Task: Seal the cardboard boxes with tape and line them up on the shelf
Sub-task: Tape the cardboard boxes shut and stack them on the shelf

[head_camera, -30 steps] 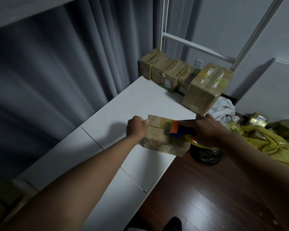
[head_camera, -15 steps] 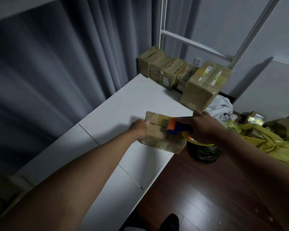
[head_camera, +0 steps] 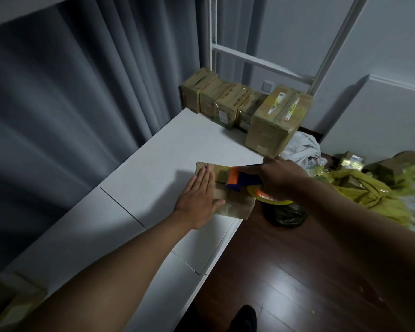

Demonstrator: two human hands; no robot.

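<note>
A flat cardboard box (head_camera: 235, 206) lies at the right edge of the white shelf top (head_camera: 153, 164). My left hand (head_camera: 199, 200) lies flat on the box's left side, fingers straight and pressing down. My right hand (head_camera: 280, 179) grips a blue and orange tape dispenser (head_camera: 241, 179) with a yellow roll, held on the box's top. Several taped boxes (head_camera: 225, 101) stand in a row at the far end, and a larger box (head_camera: 273, 121) closes the row on the right.
Grey curtains hang along the left. A white metal frame (head_camera: 256, 61) rises behind the boxes. On the dark wood floor at right lie a black bag (head_camera: 285, 216), yellow wrapping (head_camera: 374, 195), white cloth and more boxes. Another box sits at the bottom left corner.
My left hand has opened from a curled hold at the box's left end to lie flat on its top. The dispenser stays on the box top.
</note>
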